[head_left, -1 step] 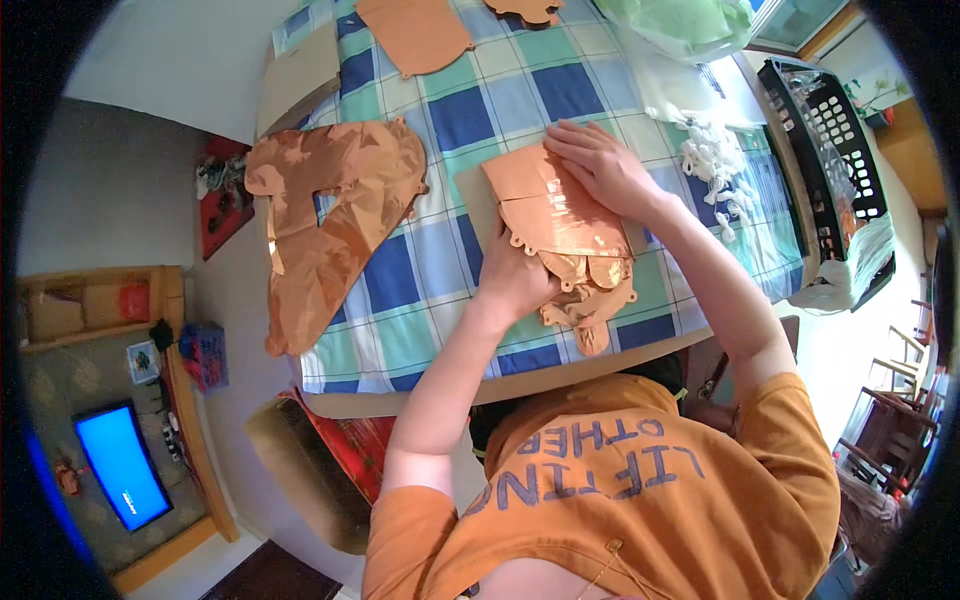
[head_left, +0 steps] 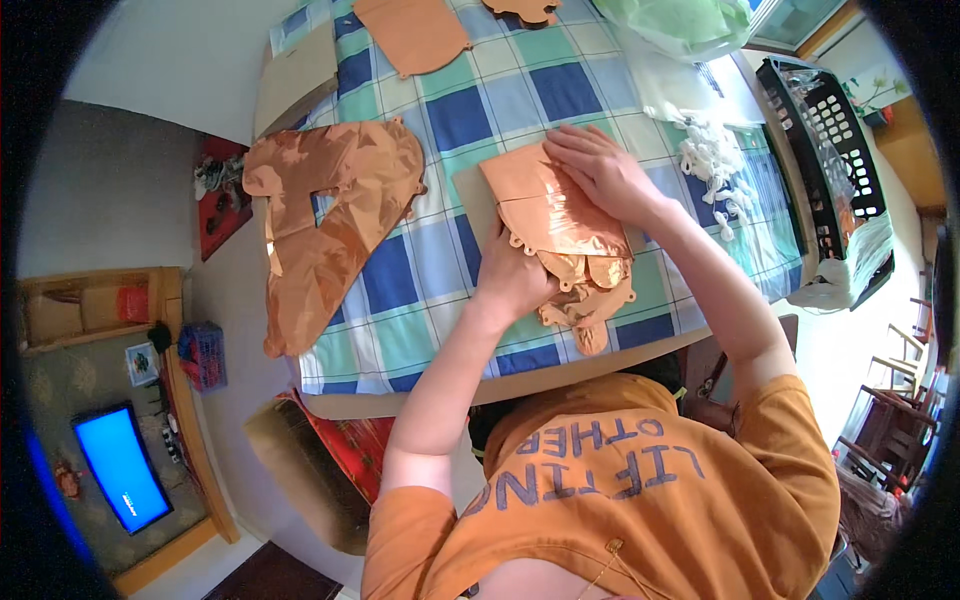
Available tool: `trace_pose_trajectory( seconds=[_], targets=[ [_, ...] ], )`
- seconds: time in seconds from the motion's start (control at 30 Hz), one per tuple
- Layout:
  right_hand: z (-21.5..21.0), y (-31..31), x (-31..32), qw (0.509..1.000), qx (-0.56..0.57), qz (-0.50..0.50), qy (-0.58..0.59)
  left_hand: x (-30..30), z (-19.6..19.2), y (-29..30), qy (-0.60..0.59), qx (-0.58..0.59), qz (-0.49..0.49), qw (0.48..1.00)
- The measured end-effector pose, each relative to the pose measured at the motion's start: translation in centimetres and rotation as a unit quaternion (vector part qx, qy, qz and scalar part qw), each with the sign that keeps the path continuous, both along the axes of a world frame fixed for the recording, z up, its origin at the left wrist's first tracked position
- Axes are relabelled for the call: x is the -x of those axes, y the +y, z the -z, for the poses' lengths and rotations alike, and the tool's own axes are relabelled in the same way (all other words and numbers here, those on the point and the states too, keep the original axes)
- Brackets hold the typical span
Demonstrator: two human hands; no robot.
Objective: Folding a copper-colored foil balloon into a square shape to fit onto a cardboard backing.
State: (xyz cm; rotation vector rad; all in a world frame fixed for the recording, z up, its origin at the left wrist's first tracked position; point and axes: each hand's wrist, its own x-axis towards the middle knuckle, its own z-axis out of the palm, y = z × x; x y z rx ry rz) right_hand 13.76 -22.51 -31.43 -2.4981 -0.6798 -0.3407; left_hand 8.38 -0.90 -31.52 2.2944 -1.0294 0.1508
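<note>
A folded copper-coloured foil balloon point(head_left: 565, 205) lies near the table's front edge, over a greyish card sheet point(head_left: 473, 195) that shows along its left side. Small holed tabs and crumpled layers stick out at its near end. My right hand point(head_left: 605, 178) rests flat on its upper right part, fingers stretched out. At the near left edge my left hand point(head_left: 508, 278) grips the folded foil, its fingertips tucked under and hidden. To the left, a larger foil balloon point(head_left: 350, 215) with a triangular opening is spread out flat and wrinkled.
The table has a blue, green and white checked cloth point(head_left: 465, 110). More flat copper pieces point(head_left: 415, 38) and a cardboard piece point(head_left: 298, 80) lie at the far side. White stringy bundles point(head_left: 715, 165), a green-white plastic bag point(head_left: 680, 25) and a black basket point(head_left: 825, 170) are on the right.
</note>
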Motion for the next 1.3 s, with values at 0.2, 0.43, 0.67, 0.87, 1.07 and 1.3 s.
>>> trace_pose_trajectory(
  seconds=[0.2,0.43,0.67,0.87,1.07,1.3],
  targets=[
    [-1.2,0.8,4.4,1.0,-0.015,0.015,0.007,0.0,-0.5,-0.2,-0.01,-0.007,-0.027,1.0],
    [-0.9,1.1,5.6,0.999,-0.018,0.026,-0.009,0.0,0.6,0.9,-0.025,-0.023,-0.04,0.999],
    [-0.2,0.6,5.5,1.0,-0.005,0.024,-0.016,-0.1,-1.1,5.9,-0.013,-0.103,-0.183,0.978],
    [-0.2,1.1,5.6,0.999,-0.016,0.009,-0.041,-3.8,-1.1,0.7,-0.057,0.04,-0.23,0.971],
    [0.3,0.4,6.0,0.997,-0.015,0.022,-0.066,0.1,1.2,-2.0,0.023,-0.141,-0.207,0.968],
    [-1.7,-0.4,6.1,0.932,-0.2,0.283,0.107,0.1,1.7,-0.9,-0.04,-0.135,-0.218,0.966]
  ],
)
